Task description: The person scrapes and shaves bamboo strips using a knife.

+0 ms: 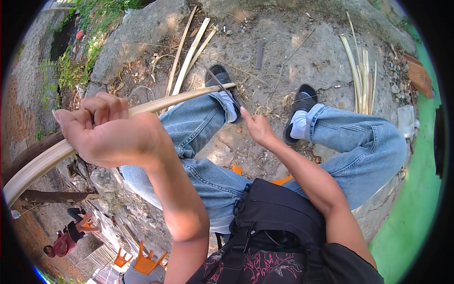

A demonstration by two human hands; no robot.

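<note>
My left hand (113, 130) is raised at the left, its fingers wrapped round a long pale bamboo strip (184, 98). The strip slants from the lower left edge up to the middle, over my left shin. Low in front of me, my right hand (260, 128) is closed on a thin, dark knife (232, 98). Its narrow blade crosses the strip near the far end and seems to touch it. My right fingers cover the handle. Below lie my black sandals (302, 106), worn over white socks.
Several split bamboo strips (191, 59) lie beyond my left foot, and another bundle (363, 87) lies at the right. A flat grey piece (259, 54) rests on the dirt between. A green surface (402, 222) borders the right. Another person (68, 239) and an orange stool (147, 264) are lower left.
</note>
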